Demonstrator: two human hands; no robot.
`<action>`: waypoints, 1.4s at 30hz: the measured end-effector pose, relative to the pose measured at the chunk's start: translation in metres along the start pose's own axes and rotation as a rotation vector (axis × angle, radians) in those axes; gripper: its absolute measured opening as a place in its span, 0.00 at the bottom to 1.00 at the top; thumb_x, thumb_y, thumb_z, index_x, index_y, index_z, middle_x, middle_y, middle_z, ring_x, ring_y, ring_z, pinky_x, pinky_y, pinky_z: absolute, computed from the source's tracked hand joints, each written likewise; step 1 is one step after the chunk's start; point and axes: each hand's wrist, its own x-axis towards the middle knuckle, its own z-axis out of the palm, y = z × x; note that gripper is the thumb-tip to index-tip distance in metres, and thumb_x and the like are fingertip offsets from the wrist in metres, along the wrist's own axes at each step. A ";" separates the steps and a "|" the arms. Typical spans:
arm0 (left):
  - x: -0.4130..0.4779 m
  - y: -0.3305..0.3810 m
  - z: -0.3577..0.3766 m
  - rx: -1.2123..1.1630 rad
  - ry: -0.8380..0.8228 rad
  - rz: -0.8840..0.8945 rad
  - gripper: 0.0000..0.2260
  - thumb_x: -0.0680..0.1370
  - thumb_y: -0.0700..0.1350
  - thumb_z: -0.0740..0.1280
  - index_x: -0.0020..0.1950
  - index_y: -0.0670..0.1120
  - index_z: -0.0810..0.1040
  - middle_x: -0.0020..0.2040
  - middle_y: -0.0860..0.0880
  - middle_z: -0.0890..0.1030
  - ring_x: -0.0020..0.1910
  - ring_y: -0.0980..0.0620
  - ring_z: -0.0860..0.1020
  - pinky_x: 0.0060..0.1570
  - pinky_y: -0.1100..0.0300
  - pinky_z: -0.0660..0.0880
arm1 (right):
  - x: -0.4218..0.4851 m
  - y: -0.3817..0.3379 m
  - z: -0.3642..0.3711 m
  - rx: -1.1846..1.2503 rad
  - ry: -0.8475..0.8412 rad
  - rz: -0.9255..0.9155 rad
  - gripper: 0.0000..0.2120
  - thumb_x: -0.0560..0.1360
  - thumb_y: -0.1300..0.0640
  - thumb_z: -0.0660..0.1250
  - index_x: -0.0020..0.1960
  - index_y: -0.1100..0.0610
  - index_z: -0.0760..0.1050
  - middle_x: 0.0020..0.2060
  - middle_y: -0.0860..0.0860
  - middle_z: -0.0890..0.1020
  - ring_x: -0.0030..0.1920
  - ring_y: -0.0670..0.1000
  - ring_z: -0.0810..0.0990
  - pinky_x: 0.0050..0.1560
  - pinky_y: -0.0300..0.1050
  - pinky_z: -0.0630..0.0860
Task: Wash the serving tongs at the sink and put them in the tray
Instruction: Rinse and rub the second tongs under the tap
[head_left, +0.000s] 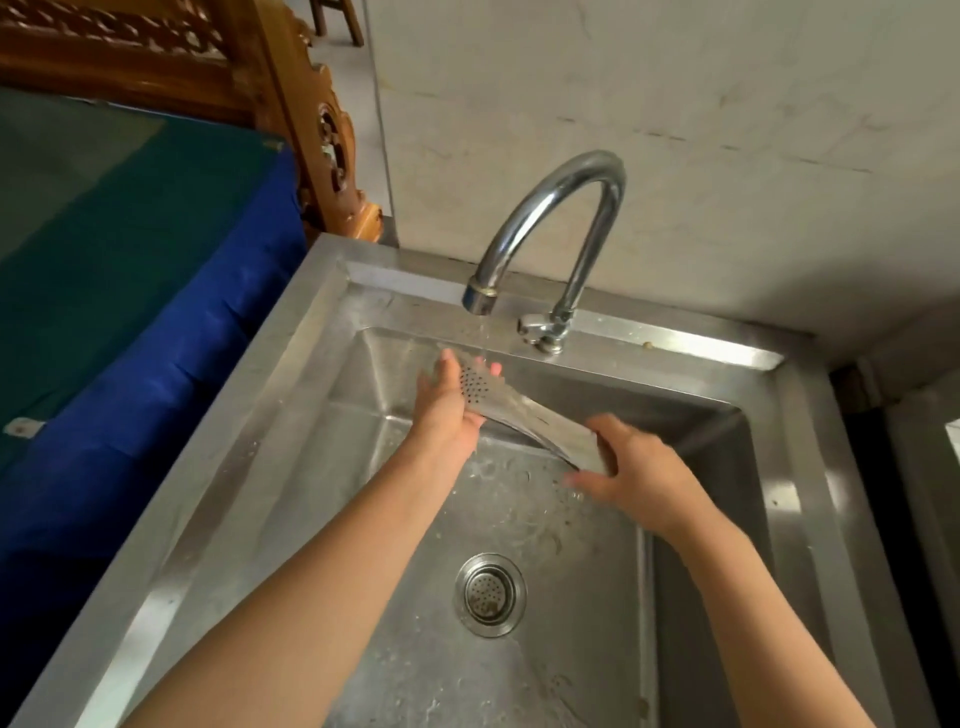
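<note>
Perforated stainless-steel serving tongs (524, 410) are held level above the basin of a stainless-steel sink (291, 374), well above its floor. The perforated head is placed directly under the spout of a curved chrome tap (566, 208), from which a thin stream of water (480, 335) is falling onto it. The head is cupped from beneath by the left hand (447, 410), with the thumb and fingertips curled up around its edges. The opposite, handle end is gripped by the right hand (634, 467), which is slightly blurred. Droplets are scattered over the basin floor around a round metal drain strainer (490, 594). A blue and green cloth (130, 260) is seen left of the sink, with carved wooden furniture (311, 130) behind.
</note>
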 end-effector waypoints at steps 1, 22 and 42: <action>-0.004 -0.004 0.008 0.093 -0.050 0.012 0.15 0.78 0.47 0.61 0.63 0.44 0.68 0.49 0.42 0.78 0.45 0.45 0.81 0.50 0.49 0.79 | -0.006 0.004 0.009 -0.030 -0.017 0.060 0.17 0.68 0.45 0.69 0.49 0.53 0.69 0.44 0.52 0.80 0.46 0.58 0.79 0.41 0.47 0.71; 0.002 0.019 0.031 1.025 -0.092 0.206 0.26 0.76 0.65 0.51 0.45 0.45 0.77 0.40 0.46 0.82 0.40 0.48 0.82 0.34 0.58 0.80 | -0.025 -0.018 0.079 0.938 0.040 0.194 0.17 0.73 0.62 0.62 0.26 0.58 0.64 0.14 0.48 0.70 0.18 0.47 0.67 0.26 0.39 0.69; 0.028 -0.025 0.057 0.818 0.017 0.004 0.03 0.78 0.39 0.63 0.46 0.41 0.75 0.48 0.47 0.80 0.41 0.54 0.80 0.42 0.64 0.75 | -0.069 0.044 0.112 1.082 0.076 0.514 0.19 0.75 0.60 0.58 0.25 0.61 0.65 0.14 0.50 0.70 0.16 0.46 0.66 0.21 0.34 0.65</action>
